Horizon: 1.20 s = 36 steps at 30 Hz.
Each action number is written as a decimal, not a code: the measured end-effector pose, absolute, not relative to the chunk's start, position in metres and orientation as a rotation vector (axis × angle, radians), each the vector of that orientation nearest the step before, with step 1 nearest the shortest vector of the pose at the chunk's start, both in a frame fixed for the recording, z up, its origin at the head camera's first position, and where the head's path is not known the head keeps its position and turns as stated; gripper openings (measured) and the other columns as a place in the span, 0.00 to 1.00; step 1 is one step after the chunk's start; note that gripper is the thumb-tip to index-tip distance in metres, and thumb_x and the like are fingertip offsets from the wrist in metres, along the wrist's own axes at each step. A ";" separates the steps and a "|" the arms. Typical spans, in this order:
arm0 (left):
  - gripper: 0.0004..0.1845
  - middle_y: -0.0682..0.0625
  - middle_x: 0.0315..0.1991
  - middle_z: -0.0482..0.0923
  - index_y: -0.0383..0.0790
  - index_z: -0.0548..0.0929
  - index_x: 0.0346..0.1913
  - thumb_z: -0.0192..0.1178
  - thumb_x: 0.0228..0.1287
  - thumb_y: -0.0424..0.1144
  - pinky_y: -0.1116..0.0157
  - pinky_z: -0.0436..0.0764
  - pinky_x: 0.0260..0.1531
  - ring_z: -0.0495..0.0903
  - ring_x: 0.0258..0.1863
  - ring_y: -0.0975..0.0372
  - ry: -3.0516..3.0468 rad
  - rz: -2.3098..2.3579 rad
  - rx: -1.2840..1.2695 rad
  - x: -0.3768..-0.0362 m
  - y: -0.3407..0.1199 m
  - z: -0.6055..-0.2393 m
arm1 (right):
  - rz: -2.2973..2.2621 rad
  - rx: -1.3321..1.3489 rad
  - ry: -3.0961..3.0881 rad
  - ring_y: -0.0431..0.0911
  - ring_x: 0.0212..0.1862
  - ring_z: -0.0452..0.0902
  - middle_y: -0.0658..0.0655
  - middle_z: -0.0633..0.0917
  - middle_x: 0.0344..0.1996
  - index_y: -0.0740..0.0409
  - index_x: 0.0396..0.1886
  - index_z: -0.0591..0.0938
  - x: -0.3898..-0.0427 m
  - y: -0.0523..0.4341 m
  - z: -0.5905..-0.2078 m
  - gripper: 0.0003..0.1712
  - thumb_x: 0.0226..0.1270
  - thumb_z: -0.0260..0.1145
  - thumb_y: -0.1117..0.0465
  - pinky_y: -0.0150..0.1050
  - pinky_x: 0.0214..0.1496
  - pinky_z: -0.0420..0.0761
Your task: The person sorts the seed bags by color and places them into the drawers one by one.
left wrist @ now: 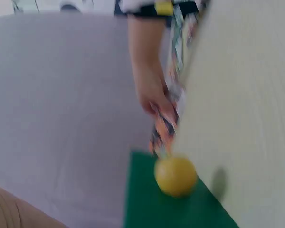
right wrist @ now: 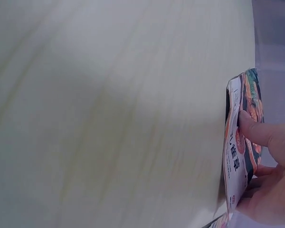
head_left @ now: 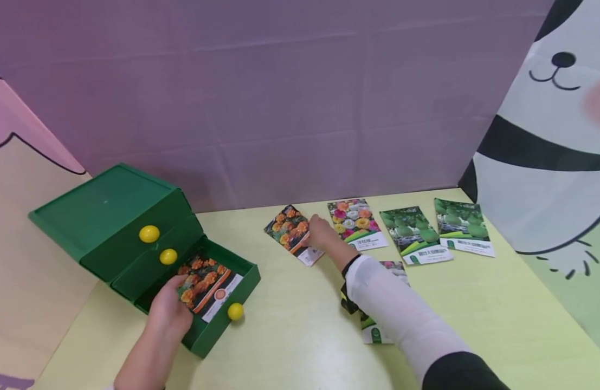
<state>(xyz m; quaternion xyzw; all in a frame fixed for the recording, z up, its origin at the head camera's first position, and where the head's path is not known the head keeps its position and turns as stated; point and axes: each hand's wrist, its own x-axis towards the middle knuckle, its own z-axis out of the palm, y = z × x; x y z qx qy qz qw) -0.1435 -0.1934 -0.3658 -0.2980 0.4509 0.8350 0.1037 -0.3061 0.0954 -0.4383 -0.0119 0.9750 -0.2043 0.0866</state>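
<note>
From the head view, the left hand (head_left: 169,313) rests on the near-left edge of the pulled-out bottom drawer (head_left: 221,319) of a green box (head_left: 104,211), its fingers lying on a marigold seed packet (head_left: 207,284) inside the drawer; whether they curl round it cannot be told. The box has 3 yellow knobs. The right hand (head_left: 321,232) reaches across the yellow-green counter (head_left: 290,336) and pinches the edge of a second marigold packet (head_left: 292,230). To its right lie 3 more packets in a row, and another lies partly under the white sleeve (head_left: 397,309).

The left wrist view is blurred: a yellow knob (left wrist: 175,175) on green, with the right hand (left wrist: 154,95) far off at its packet.

The right wrist view shows the thumb (right wrist: 256,132) pressed on the second marigold packet (right wrist: 240,147), with the other fingers curled beneath it.
</note>
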 end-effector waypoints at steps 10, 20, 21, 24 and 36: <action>0.45 0.62 0.74 0.10 0.52 0.17 0.72 0.44 0.77 0.46 0.66 0.26 0.73 0.16 0.74 0.66 1.428 2.537 -0.649 -0.131 -0.162 -0.339 | -0.503 -0.041 2.967 0.59 0.53 0.78 0.66 0.81 0.48 0.66 0.58 0.68 -0.299 0.094 -0.429 0.40 0.53 0.77 0.51 0.51 0.52 0.81; 0.48 0.60 0.76 0.17 0.55 0.22 0.75 0.49 0.73 0.54 0.61 0.28 0.75 0.22 0.76 0.64 1.564 2.514 -0.493 -0.152 -0.140 -0.332 | -0.715 -0.028 2.928 0.57 0.51 0.78 0.66 0.80 0.51 0.65 0.58 0.71 -0.312 0.106 -0.428 0.40 0.44 0.78 0.64 0.50 0.53 0.81; 0.48 0.60 0.77 0.19 0.55 0.23 0.75 0.50 0.73 0.54 0.61 0.30 0.75 0.23 0.76 0.64 1.561 2.514 -0.491 -0.155 -0.139 -0.333 | -0.767 -0.023 2.907 0.58 0.52 0.78 0.67 0.80 0.52 0.66 0.59 0.70 -0.316 0.108 -0.428 0.40 0.44 0.77 0.66 0.50 0.54 0.80; 0.47 0.59 0.78 0.24 0.52 0.28 0.77 0.51 0.72 0.52 0.63 0.35 0.76 0.28 0.77 0.65 1.541 2.538 -0.487 -0.164 -0.136 -0.335 | -0.891 -0.066 2.923 0.55 0.50 0.80 0.64 0.83 0.49 0.63 0.56 0.74 -0.334 0.118 -0.442 0.35 0.46 0.77 0.65 0.47 0.52 0.80; 0.40 0.51 0.79 0.40 0.48 0.34 0.78 0.46 0.75 0.51 0.62 0.45 0.76 0.43 0.78 0.61 1.502 2.535 -0.262 -0.174 -0.132 -0.341 | -1.406 0.139 2.653 0.52 0.50 0.79 0.65 0.81 0.54 0.60 0.62 0.75 -0.325 0.139 -0.402 0.30 0.58 0.72 0.62 0.41 0.49 0.79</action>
